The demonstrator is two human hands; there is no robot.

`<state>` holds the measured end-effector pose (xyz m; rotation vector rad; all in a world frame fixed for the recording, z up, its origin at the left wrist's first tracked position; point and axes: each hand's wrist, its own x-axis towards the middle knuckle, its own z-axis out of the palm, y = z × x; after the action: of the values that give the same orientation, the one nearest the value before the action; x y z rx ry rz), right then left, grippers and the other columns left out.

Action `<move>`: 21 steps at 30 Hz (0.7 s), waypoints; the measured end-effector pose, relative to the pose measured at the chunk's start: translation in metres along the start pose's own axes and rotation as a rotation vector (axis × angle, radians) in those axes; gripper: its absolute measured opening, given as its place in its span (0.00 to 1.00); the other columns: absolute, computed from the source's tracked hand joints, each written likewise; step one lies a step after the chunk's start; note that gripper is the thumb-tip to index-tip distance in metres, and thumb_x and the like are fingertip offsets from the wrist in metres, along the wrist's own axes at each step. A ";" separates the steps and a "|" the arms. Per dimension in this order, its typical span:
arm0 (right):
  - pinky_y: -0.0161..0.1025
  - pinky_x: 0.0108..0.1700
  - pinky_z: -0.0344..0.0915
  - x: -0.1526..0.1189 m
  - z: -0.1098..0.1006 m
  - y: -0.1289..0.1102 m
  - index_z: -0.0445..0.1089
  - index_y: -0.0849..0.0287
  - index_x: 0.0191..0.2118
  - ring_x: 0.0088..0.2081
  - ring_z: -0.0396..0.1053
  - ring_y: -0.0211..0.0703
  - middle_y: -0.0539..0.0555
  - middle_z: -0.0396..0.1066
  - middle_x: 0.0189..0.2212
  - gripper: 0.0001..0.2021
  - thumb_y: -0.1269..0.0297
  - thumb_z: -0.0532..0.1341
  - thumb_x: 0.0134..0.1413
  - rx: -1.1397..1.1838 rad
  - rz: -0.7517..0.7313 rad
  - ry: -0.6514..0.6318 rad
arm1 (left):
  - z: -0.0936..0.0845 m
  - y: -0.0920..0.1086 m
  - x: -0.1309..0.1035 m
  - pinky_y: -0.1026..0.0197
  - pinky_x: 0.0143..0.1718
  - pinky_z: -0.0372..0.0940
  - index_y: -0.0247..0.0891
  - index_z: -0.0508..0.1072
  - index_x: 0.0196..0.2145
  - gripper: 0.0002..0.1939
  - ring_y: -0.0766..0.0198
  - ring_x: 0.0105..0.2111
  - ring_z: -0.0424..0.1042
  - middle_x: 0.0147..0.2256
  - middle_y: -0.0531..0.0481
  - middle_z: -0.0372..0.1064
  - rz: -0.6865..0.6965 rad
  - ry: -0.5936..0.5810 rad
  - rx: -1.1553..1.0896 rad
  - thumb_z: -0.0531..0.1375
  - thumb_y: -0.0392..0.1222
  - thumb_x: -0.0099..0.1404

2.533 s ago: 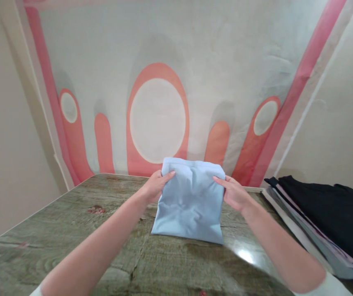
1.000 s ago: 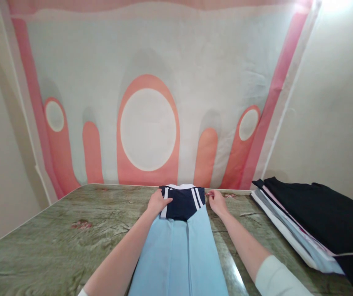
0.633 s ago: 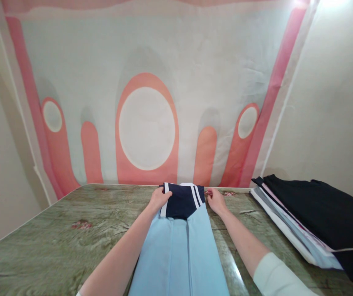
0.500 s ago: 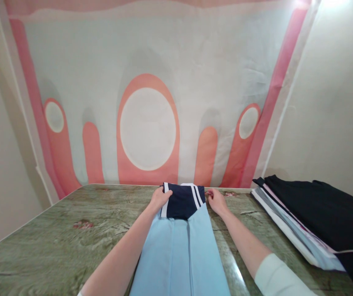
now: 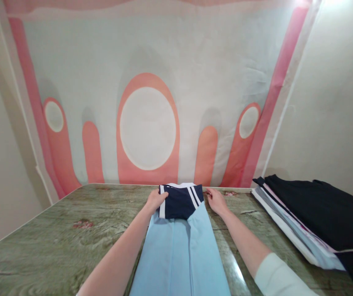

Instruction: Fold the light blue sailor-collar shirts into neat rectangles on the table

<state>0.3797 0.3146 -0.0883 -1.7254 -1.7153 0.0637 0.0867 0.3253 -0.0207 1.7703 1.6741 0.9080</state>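
Note:
A light blue garment (image 5: 181,250) lies folded into a long, narrow strip, running from the table's far edge toward me. At its far end is a navy section with white stripes (image 5: 179,201), its left edge marked by a white band. My left hand (image 5: 156,200) is closed on that left edge, thumb on top and the other fingers out of sight beneath. Just off the right edge of the navy section, my right hand (image 5: 216,200) rests with curled fingers pressed together. Whether anything is between those fingertips is hidden.
A stack of folded clothes (image 5: 321,218) sits on the right, black on top with white, grey and pink layers below. The wood-patterned table (image 5: 56,242) meets a pink and white printed backdrop (image 5: 189,82) at its far edge.
My left hand has shifted slightly left, drawing the navy section's left edge with it. More white rim shows along the far edge. My right hand has barely moved.

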 end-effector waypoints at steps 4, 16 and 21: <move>0.45 0.53 0.54 -0.002 -0.002 -0.006 0.61 0.53 0.56 0.53 0.59 0.46 0.53 0.60 0.56 0.21 0.69 0.48 0.57 -0.023 -0.028 -0.041 | 0.002 -0.005 0.002 0.68 0.24 0.61 0.34 0.74 0.31 0.10 0.60 0.31 0.73 0.28 0.47 0.74 -0.028 -0.011 0.010 0.55 0.40 0.53; 0.54 0.58 0.42 -0.008 -0.011 -0.029 0.50 0.47 0.62 0.61 0.45 0.51 0.48 0.46 0.63 0.26 0.48 0.41 0.60 -0.108 -0.101 -0.328 | 0.002 -0.011 0.001 0.67 0.20 0.59 0.33 0.72 0.31 0.11 0.60 0.26 0.72 0.25 0.47 0.72 -0.043 -0.045 0.066 0.54 0.41 0.54; 0.53 0.58 0.40 -0.008 -0.011 -0.031 0.50 0.49 0.62 0.61 0.45 0.51 0.50 0.46 0.63 0.27 0.47 0.42 0.59 -0.155 -0.111 -0.354 | 0.000 -0.011 0.001 0.64 0.30 0.62 0.33 0.70 0.32 0.10 0.57 0.33 0.72 0.30 0.45 0.73 -0.014 0.006 0.159 0.58 0.40 0.51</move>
<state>0.3575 0.2994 -0.0677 -1.8077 -2.1196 0.2009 0.0799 0.3272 -0.0288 1.8573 1.8043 0.7940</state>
